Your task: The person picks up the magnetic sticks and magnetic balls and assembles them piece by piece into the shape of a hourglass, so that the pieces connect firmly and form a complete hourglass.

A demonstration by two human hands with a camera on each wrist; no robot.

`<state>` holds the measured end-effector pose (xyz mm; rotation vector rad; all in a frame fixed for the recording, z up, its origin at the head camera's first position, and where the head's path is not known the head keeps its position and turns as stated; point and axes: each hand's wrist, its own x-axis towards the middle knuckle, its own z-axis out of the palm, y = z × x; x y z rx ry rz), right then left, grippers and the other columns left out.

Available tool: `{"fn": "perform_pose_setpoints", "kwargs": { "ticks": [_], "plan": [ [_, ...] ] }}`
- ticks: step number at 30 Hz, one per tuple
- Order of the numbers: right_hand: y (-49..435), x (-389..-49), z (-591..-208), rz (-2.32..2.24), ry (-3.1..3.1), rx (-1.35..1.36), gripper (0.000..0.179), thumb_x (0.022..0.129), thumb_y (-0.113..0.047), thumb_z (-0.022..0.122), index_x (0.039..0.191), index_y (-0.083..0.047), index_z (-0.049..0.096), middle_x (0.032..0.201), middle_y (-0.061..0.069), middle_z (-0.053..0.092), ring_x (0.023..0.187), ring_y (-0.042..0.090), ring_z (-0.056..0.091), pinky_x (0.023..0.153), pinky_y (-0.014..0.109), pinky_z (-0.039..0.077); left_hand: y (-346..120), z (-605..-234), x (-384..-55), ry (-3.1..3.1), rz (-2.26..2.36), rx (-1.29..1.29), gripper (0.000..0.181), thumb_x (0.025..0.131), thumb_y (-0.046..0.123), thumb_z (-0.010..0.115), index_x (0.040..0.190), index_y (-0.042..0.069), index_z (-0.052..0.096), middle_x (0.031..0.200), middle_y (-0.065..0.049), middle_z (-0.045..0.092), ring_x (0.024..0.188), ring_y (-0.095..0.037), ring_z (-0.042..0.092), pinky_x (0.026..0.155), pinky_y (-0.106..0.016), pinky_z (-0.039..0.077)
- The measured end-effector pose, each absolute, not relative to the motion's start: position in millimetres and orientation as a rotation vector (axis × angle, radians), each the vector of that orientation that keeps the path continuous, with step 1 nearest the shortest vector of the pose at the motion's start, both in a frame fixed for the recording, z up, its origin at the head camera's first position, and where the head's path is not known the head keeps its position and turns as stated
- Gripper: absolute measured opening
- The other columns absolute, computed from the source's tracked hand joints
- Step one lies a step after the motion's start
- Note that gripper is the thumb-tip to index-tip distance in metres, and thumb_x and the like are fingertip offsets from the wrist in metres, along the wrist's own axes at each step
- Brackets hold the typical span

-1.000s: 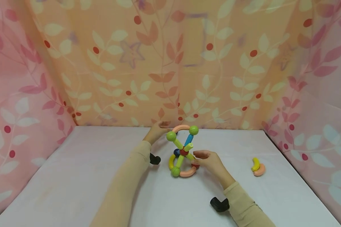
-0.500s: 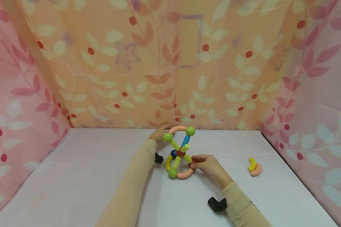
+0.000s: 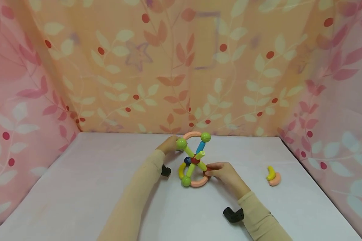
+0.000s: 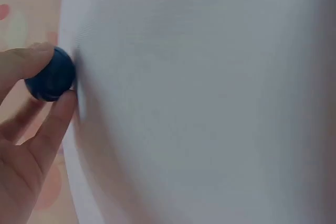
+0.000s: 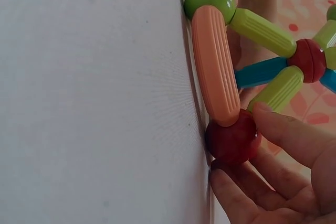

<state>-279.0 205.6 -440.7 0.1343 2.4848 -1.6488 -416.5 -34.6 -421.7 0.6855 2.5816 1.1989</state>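
Observation:
A magnetic stick-and-ball model stands on the table in the head view, with a red ball (image 3: 195, 160) at its hub. Lime sticks (image 3: 190, 170) and a blue stick (image 3: 200, 146) join green balls, and curved salmon sticks (image 3: 199, 182) form arcs at its top and foot. My right hand (image 3: 224, 174) pinches the lower red ball (image 5: 234, 138) of the model between thumb and fingers. Behind the model's left side is my left hand (image 3: 169, 144), partly hidden by a green ball (image 3: 181, 144). In the left wrist view its thumb and fingers pinch a dark blue ball (image 4: 51, 74).
A yellow curved stick (image 3: 270, 173) and a salmon curved stick (image 3: 275, 179) lie together at the right of the white table (image 3: 78, 187). Flowered cloth (image 3: 138, 67) rises behind the table's back edge and along both sides. Black wrist mounts (image 3: 233, 215) project from the sleeves.
My left hand has come down from its raised pose behind the model onto the blue ball. My right hand has closed its thumb and fingers on the lower red ball. The camera shifted slightly.

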Motion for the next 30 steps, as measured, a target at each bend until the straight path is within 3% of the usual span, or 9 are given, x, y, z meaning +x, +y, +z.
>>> {"fn": "perform_pose_setpoints", "kwargs": {
  "ticks": [1,3,5,12,16,20,23,30],
  "plan": [
    [205.9,-279.2,-439.7,-1.649,2.484,0.146,0.037,0.085,-0.017,0.077,0.118,-0.002,0.071,0.103,0.008,0.077,0.105,0.015,0.065,0.092,0.030,0.048,-38.5,-423.0,-417.6,2.595,1.186,0.665,0.028,0.089,0.017,0.065,0.116,0.026,0.072,0.081,-0.004,0.063,0.077,-0.019,0.054,0.077,-0.031,0.046],
    [207.2,-279.4,-438.7,-1.650,2.471,0.147,0.038,0.086,-0.017,0.077,0.119,-0.002,0.071,0.103,0.009,0.077,0.106,0.015,0.065,0.092,0.029,0.048,-47.2,-423.3,-416.1,2.577,1.301,0.506,0.020,0.086,0.018,0.072,0.106,0.013,0.073,0.105,-0.006,0.070,0.100,-0.020,0.061,0.093,-0.037,0.049],
    [208.2,-279.5,-438.2,-1.646,2.462,0.147,0.038,0.085,-0.019,0.077,0.120,-0.002,0.071,0.103,0.008,0.077,0.105,0.014,0.065,0.090,0.028,0.049,-58.2,-419.7,-411.9,2.559,1.414,0.438,0.031,0.086,0.018,0.076,0.114,0.010,0.068,0.121,-0.008,0.067,0.115,-0.023,0.060,0.104,-0.042,0.047],
    [211.0,-280.9,-433.7,-1.621,2.436,0.116,0.042,0.088,-0.021,0.074,0.125,-0.004,0.067,0.105,0.008,0.077,0.111,0.017,0.065,0.099,0.037,0.047,-85.6,-369.1,-378.4,2.318,1.926,0.396,0.043,0.094,0.026,0.070,0.133,0.013,0.060,0.135,-0.013,0.057,0.127,-0.030,0.053,0.116,-0.051,0.035],
    [210.4,-280.6,-426.2,-1.611,2.445,0.118,0.042,0.090,-0.023,0.072,0.128,-0.007,0.066,0.118,0.008,0.073,0.115,0.019,0.063,0.103,0.041,0.046,-84.9,-339.5,-353.6,2.262,2.052,0.558,0.043,0.094,0.020,0.069,0.135,0.012,0.058,0.137,-0.011,0.056,0.126,-0.027,0.054,0.114,-0.047,0.040],
    [211.0,-275.9,-412.7,-1.638,2.485,0.074,0.047,0.091,-0.025,0.071,0.133,-0.007,0.062,0.133,0.012,0.065,0.122,0.024,0.061,0.108,0.046,0.046,-75.9,-327.3,-335.4,2.208,2.127,0.695,0.039,0.094,0.010,0.068,0.130,0.003,0.057,0.129,-0.009,0.059,0.118,-0.022,0.058,0.103,-0.030,0.051],
    [211.1,-270.8,-400.7,-1.696,2.516,0.043,0.051,0.091,-0.030,0.072,0.135,-0.006,0.061,0.136,0.014,0.063,0.127,0.028,0.058,0.113,0.052,0.041,-70.3,-327.2,-326.5,2.201,2.139,0.738,0.035,0.093,0.006,0.067,0.127,0.001,0.059,0.122,-0.007,0.062,0.111,-0.017,0.060,0.094,-0.020,0.053],
    [209.3,-262.1,-384.2,-1.808,2.491,0.004,0.054,0.090,-0.029,0.074,0.136,-0.005,0.060,0.135,0.015,0.064,0.126,0.027,0.060,0.115,0.050,0.040,-60.6,-332.3,-317.8,2.262,2.098,0.793,0.035,0.092,0.007,0.070,0.126,0.002,0.062,0.122,-0.013,0.065,0.109,-0.019,0.063,0.094,-0.022,0.054]
  ]
}}
